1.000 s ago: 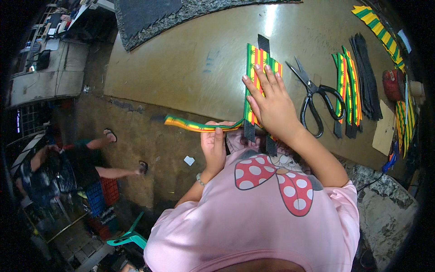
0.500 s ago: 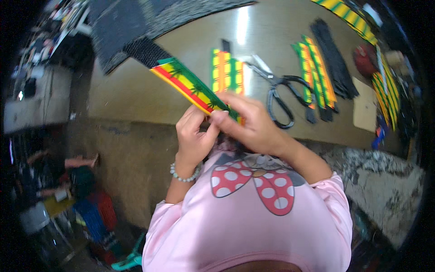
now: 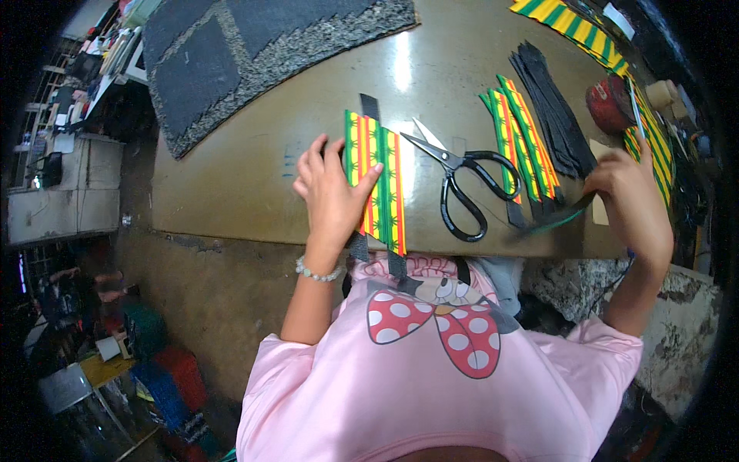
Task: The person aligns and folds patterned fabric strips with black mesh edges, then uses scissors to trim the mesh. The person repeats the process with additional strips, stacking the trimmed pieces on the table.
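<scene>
My left hand rests at the table's front edge with its fingers spread, thumb across a pair of green, yellow and red patterned strips with black webbing ends. Out to the right, my right hand is closed on the end of a dark strip with a green edge, blurred by motion. Black-handled scissors lie between the hands, blades parted and pointing to the far left. Beyond them is a stack of similar patterned strips, and the held strip's trailing end hangs close to its lower ends.
Black webbing strips lie right of that stack, near a red roll. Yellow and green striped material lies at the far right. A dark grey mat covers the far left of the table.
The patterned strip is no longer between both hands in front of my chest. My left hand has come down beside the pair of strips; my right hand has swung far right with a strip.
</scene>
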Tool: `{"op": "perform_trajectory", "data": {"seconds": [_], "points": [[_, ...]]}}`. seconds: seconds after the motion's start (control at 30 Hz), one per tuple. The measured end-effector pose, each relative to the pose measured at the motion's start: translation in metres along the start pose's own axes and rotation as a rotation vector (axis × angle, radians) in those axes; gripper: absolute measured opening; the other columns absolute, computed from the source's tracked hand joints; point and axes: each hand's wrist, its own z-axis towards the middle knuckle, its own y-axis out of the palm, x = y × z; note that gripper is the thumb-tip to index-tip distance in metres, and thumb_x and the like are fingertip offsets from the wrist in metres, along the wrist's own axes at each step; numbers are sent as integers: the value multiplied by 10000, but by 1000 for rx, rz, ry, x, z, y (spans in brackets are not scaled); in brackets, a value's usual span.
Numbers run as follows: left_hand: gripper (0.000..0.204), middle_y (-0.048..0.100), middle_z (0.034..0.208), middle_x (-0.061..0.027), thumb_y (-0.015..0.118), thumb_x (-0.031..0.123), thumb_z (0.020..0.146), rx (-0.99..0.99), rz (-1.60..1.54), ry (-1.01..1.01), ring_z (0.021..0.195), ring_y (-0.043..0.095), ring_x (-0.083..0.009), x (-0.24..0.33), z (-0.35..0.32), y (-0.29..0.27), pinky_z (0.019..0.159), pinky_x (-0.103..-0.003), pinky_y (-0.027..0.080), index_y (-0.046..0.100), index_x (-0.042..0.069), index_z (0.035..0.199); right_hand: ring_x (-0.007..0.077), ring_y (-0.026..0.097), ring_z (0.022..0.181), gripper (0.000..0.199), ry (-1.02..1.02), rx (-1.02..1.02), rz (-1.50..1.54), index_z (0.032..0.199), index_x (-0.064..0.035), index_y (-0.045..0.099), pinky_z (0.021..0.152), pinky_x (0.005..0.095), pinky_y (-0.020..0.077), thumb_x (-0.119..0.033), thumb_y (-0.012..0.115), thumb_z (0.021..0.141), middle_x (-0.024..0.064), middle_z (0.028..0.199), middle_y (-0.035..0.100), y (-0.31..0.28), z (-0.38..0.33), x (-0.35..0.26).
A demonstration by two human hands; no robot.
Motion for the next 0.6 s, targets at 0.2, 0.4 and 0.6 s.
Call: {"op": "perform_trajectory", "data": {"seconds": [0.2, 0.4, 0.6], "points": [[353, 625, 1091, -126, 719, 58, 848, -164, -879, -349, 992, 591, -169, 6, 16, -13, 859, -298, 479, 512, -2, 1129, 300, 499, 1267, 313, -261, 229, -210, 1064, -93, 710, 1131, 651, 170, -46, 618, 769, 140, 1232, 594, 55, 96, -34], [574, 666, 1131, -170, 669, 3, 883, -229, -1358, -319, 982, 658, -149, 16, 6, -49, 850, -266, 543, 370, -44, 1371, 171, 656, 940, 623, -169, 26, 1614, 1210, 57, 599, 814, 297, 531, -461, 694, 878, 144, 1056, 688, 58, 153, -110], [478, 649, 1135, -136, 651, 10, 905, -170, -1326, -245, 1000, 638, -136, 35, 5, -59, 852, -251, 532, 443, -59, 1329, 41, 573, 772, 244, -208, 11, 1788, 933, 8, 650, 687, 222, 477, -234, 681, 920, -11, 834, 635, 51, 149, -137]]}}
